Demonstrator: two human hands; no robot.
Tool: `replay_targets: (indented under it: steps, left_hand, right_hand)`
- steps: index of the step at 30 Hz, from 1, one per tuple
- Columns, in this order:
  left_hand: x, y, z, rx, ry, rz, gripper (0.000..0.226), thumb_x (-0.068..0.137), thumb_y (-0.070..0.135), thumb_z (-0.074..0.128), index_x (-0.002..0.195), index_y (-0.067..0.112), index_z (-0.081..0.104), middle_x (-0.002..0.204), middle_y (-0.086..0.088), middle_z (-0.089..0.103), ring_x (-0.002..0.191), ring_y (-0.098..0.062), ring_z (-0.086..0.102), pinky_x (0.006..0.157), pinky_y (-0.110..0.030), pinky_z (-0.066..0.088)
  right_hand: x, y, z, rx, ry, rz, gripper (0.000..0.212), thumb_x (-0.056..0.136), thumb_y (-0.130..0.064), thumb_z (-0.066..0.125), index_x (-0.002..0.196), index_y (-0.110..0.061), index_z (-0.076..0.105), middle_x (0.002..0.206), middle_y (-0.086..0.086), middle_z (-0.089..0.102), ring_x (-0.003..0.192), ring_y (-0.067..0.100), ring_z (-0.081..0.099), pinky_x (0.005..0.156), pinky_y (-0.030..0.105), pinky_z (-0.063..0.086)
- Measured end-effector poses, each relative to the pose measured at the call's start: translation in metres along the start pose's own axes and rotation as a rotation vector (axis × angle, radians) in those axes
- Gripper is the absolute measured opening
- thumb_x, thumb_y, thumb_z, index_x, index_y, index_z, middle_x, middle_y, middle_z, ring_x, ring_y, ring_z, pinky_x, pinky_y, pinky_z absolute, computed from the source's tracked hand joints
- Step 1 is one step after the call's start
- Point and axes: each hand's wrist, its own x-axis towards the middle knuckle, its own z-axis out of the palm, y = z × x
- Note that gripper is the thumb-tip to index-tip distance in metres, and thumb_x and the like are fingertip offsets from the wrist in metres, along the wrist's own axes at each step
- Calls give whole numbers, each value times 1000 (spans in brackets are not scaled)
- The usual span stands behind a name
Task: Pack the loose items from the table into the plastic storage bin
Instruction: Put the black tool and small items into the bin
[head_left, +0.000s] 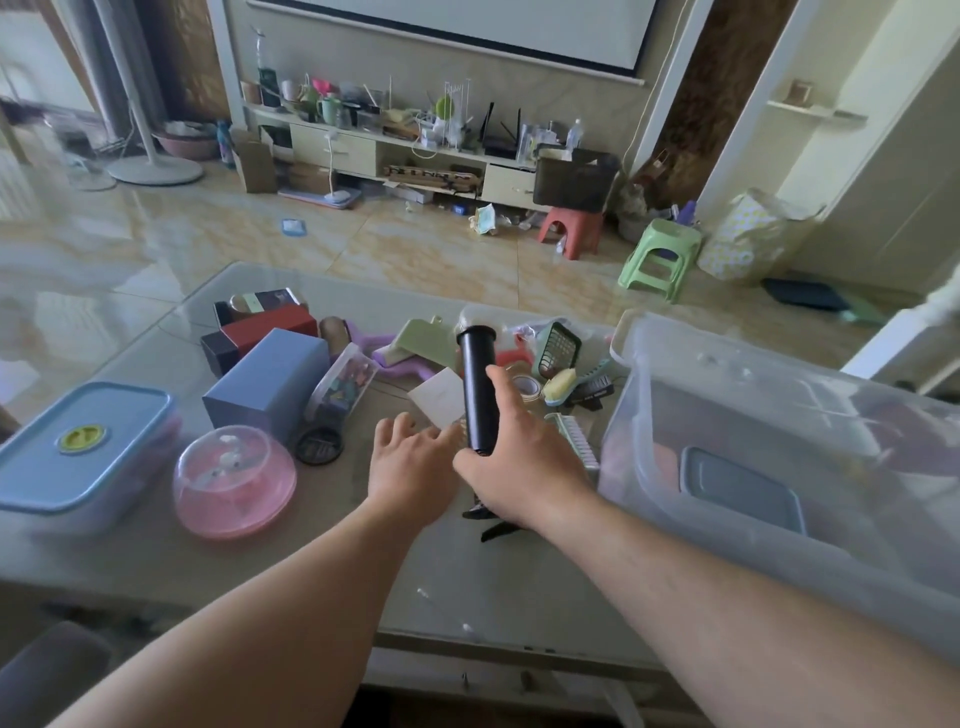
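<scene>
My right hand grips the lower end of a black cylinder, which stands nearly upright above the table's middle. Beside it, my left hand hovers flat with fingers spread, holding nothing, over a white card. The clear plastic storage bin stands at the right and holds a grey lidded box. Loose items lie behind my hands: a blue-grey box, a green comb, a yellow sponge brush, tape rolls and a green grater.
A blue lidded container and a pink dome lid sit at the left of the glass table. Dark red boxes stand further back. A black round lid lies near the blue-grey box. Stools stand on the floor beyond.
</scene>
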Motion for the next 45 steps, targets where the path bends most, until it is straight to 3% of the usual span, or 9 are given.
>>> replay_targets:
  steps: [4, 8, 13, 19, 24, 29, 34, 42, 45]
  left_hand:
    - [4, 14, -19, -12, 71, 11, 22, 85, 45, 51, 102, 33, 58, 97, 5, 71, 113, -26, 52, 97, -41, 36]
    - [6, 28, -58, -280, 327, 21, 32, 91, 46, 51, 120, 31, 53, 95, -4, 76, 93, -34, 67, 76, -41, 49]
    - [-19, 89, -121, -716, 346, 128, 31, 103, 45, 50, 133, 40, 49, 96, 5, 75, 89, -23, 68, 76, -40, 54]
    - [-6, 208, -131, -610, 149, 493, 54, 99, 51, 53, 148, 41, 32, 106, 12, 77, 82, -16, 71, 77, -41, 58]
    - [24, 307, -108, -422, -178, 650, 72, 91, 53, 62, 153, 41, 26, 107, 4, 76, 85, -21, 68, 85, -42, 57]
    - [40, 389, -82, -234, -399, 731, 63, 93, 41, 63, 150, 34, 37, 109, 8, 64, 97, -20, 57, 83, -29, 40]
    - [53, 442, -60, -199, -558, 716, 44, 90, 41, 70, 128, 24, 55, 108, 4, 70, 98, -23, 67, 82, -35, 52]
    - [75, 432, -14, -484, -530, 500, 44, 81, 34, 80, 118, 25, 57, 106, 0, 65, 89, -19, 62, 70, -31, 48]
    - [82, 426, -4, -553, -550, 412, 35, 86, 29, 77, 116, 21, 60, 104, -5, 68, 89, -24, 72, 76, -37, 61]
  right_hand:
    - [-18, -13, -39, 48, 10, -130, 93, 83, -44, 66, 155, -53, 7, 119, -1, 64, 94, 25, 64, 84, 41, 56]
    - [-36, 6, -126, -54, 151, -299, 92, 82, -39, 73, 154, -53, 17, 96, -9, 61, 77, 14, 61, 71, 31, 48]
    - [-46, 125, -230, -209, 287, 6, 107, 75, -26, 76, 155, -54, 11, 82, -6, 61, 73, 20, 61, 67, 35, 45]
    - [-73, 276, -271, -388, -119, 420, 99, 81, -28, 72, 152, -59, 10, 108, 4, 65, 72, 23, 71, 52, 32, 61]
    - [-69, 336, -257, -500, -305, 527, 102, 79, -30, 75, 160, -37, 11, 93, 3, 65, 74, 20, 68, 63, 36, 61]
    - [-60, 365, -239, -419, -491, 638, 116, 83, -23, 65, 155, -48, -22, 95, 16, 70, 58, 25, 70, 68, 41, 65]
    - [-50, 384, -216, -464, -816, 613, 69, 90, -28, 70, 153, -19, 43, 125, 20, 69, 55, 23, 71, 73, 36, 63]
    - [-38, 401, -199, -475, -911, 626, 79, 86, -49, 80, 145, -8, 47, 114, 19, 76, 66, 28, 69, 81, 38, 61]
    - [-30, 395, -204, -252, -665, 691, 69, 91, -35, 75, 143, -5, 40, 118, 21, 70, 69, 29, 74, 84, 44, 63]
